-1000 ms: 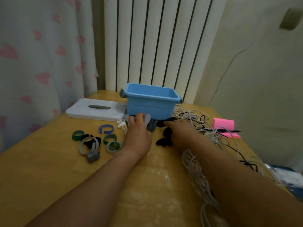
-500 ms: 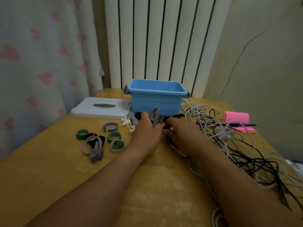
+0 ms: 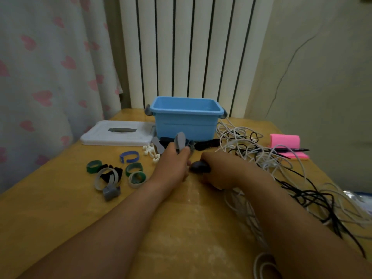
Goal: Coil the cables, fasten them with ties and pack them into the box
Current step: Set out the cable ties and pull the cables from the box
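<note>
**A:** Where are the cables?

**B:** The cables (image 3: 265, 161) lie in a loose white and black tangle just right of the box (image 3: 185, 119), trailing toward the near side from there. None looks coiled, and I see none in the box.

**A:** And the hands?

**B:** Both are just in front of the box. The left hand (image 3: 173, 168) has its fingers curled, pinching a grey tie (image 3: 179, 140) that sticks up out of the fist. The right hand (image 3: 219, 172) is curled over a dark piece (image 3: 199, 167). It may be another tie, but I cannot tell.

**A:** Any spare ties?

**B:** Rolled ties (image 3: 93, 169) in green, blue and grey sit front-left of the box. The lid (image 3: 118, 133) lies flat directly left of it.

**A:** How will a cable handle?

**B:** Light and limp, I'd judge, and quick to snag on the others. I'd take one by its plug end and draw it clear before looping it. A grab at mid-length would likely drag the whole heap. The ties look like soft strips, so I'd pinch the free tail and wrap it round the middle of the coil.

**A:** Anything to watch?

**B:** A pen (image 3: 296, 150) lies on a pink pad (image 3: 285, 140) right of the box, beyond the cables. A hard pull could sweep it along.
</note>
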`<state>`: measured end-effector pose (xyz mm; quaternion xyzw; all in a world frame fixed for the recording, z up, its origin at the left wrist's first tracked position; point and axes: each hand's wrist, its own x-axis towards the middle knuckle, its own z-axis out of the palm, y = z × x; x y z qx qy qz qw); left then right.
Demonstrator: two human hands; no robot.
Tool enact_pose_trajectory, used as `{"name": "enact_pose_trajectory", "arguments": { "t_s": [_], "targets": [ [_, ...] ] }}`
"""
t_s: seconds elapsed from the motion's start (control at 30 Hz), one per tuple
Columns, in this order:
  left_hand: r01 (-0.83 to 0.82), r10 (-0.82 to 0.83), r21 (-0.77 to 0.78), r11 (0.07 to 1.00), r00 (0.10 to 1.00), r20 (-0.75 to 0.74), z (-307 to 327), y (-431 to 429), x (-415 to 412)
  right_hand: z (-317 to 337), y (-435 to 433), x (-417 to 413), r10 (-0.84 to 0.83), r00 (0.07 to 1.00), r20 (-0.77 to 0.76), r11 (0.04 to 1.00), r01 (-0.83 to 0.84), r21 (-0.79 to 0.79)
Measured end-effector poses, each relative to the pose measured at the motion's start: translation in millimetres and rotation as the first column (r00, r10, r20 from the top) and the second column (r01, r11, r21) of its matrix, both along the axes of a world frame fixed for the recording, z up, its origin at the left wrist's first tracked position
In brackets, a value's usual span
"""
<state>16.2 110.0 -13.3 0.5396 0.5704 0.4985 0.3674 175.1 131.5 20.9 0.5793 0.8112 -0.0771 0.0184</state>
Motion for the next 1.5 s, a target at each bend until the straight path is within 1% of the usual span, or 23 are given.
{"name": "enact_pose_trajectory", "arguments": {
  "t_s": [0.03,0.07,0.1,0.13,0.17,0.2,0.27,0.33,0.43,0.47,0.57,0.63,0.7,0.73,0.83,0.9,0.97,1.1,1.17,1.2,1.3,1.37,1.5],
  "targets": [
    [-0.001,0.001,-0.009,1.000,1.000,0.017,1,0,0,-2,3,1,-0.031,0.989,-0.141,0.999,0.034,0.019],
    [0.004,-0.004,-0.016,1.000,0.999,0.039,2,-1,0,-3,3,1,-0.090,0.920,-0.382,0.994,0.104,0.018],
    [0.012,-0.011,-0.011,1.000,0.998,0.056,3,-1,1,-4,3,1,-0.154,0.738,-0.657,0.983,0.179,-0.029],
    [0.025,-0.025,0.005,1.000,0.999,0.048,3,-2,4,-3,1,0,-0.216,0.491,-0.844,0.971,0.201,-0.131],
    [0.042,-0.042,0.028,0.999,0.999,-0.006,3,-4,7,0,-2,-2,-0.272,0.293,-0.917,0.960,0.145,-0.239],
    [0.067,-0.063,0.051,0.996,0.994,-0.090,2,-6,11,-1,-5,-6,-0.319,0.192,-0.928,0.948,0.054,-0.315],
    [0.113,-0.086,0.123,0.986,0.974,-0.207,0,-9,16,-11,-9,-16,-0.321,0.226,-0.920,0.939,-0.051,-0.340],
    [0.160,-0.121,0.156,0.975,0.964,-0.238,-2,-11,19,-16,-10,-22,-0.275,0.267,-0.924,0.960,0.026,-0.278],
    [0.170,-0.144,0.142,0.975,0.974,-0.176,-2,-9,17,3,-3,-16,-0.374,0.051,-0.926,0.925,0.100,-0.367],
    [0.125,-0.106,0.150,0.981,0.986,-0.125,-2,-7,15,15,0,-12,-0.403,0.021,-0.915,0.910,0.111,-0.399],
    [-0.050,0.050,0.069,0.996,0.999,-0.005,-4,6,5,58,18,-9,-0.305,0.126,-0.944,0.945,0.164,-0.284],
    [-0.113,0.113,0.008,0.994,0.993,0.019,-7,11,2,81,42,-15,-0.130,0.371,-0.919,0.963,0.267,-0.029],
    [-0.119,0.119,0.009,0.993,0.993,0.001,-10,11,4,97,69,-22,0.009,0.672,-0.741,0.922,0.281,0.266],
    [-0.111,0.111,0.015,0.994,0.994,-0.014,-11,10,5,102,82,-25,0.038,0.767,-0.640,0.907,0.243,0.345],
    [-0.105,0.106,0.023,0.994,0.994,-0.033,-15,12,5,103,129,-37,0.032,0.891,-0.453,0.919,0.151,0.363],
    [-0.105,0.106,0.027,0.994,0.994,-0.031,-15,13,4,98,146,-43,0.000,0.938,-0.347,0.952,0.106,0.286],
    [-0.113,0.113,0.035,0.993,0.993,-0.020,-17,14,4,90,149,-48,-0.030,0.926,-0.377,0.961,0.131,0.245],
    [-0.169,0.169,0.062,0.984,0.986,-0.006,-21,16,2,75,102,-42,0.159,0.778,-0.608,0.799,0.261,0.542],
    [-0.193,0.194,0.077,0.978,0.981,0.000,-22,17,2,58,75,-34,0.190,0.789,-0.584,0.842,0.175,0.511],
    [-0.201,0.201,0.080,0.976,0.980,0.010,-23,18,2,46,70,-29,0.161,0.849,-0.504,0.885,0.102,0.454],
    [-0.231,0.227,0.077,0.970,0.972,0.059,-23,19,1,13,84,-12,-0.001,0.999,-0.045,0.969,0.012,0.248],
    [-0.238,0.231,0.069,0.969,0.969,0.091,-22,20,-1,2,95,-9,-0.028,0.985,0.168,0.983,-0.003,0.181],
    [-0.237,0.229,0.082,0.968,0.968,0.101,-19,21,-3,0,102,-12,-0.022,0.919,0.394,0.958,-0.093,0.270]
  ]
}}
